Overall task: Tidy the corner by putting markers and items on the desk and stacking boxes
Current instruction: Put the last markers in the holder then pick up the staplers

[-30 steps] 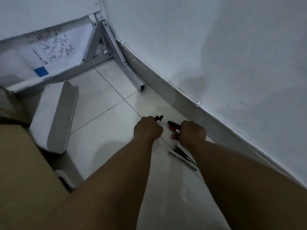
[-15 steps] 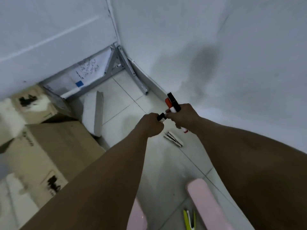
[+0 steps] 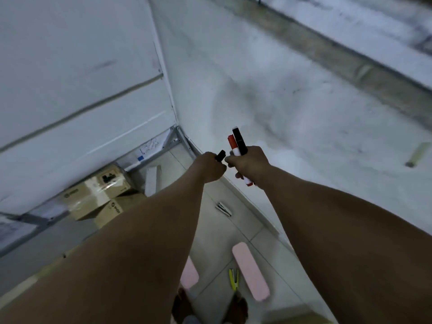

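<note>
Above tiled floor (image 3: 217,232), markers (image 3: 237,145) in hands (image 3: 251,163).

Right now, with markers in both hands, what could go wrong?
The right hand grips a red marker and a black marker together; one might slip out. Both hands are full, the left hand on another marker, so the dark item lying on the floor could be forgotten.

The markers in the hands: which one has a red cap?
The red-capped marker in the right hand, left of the taller black one. The left hand holds a black marker.
</note>
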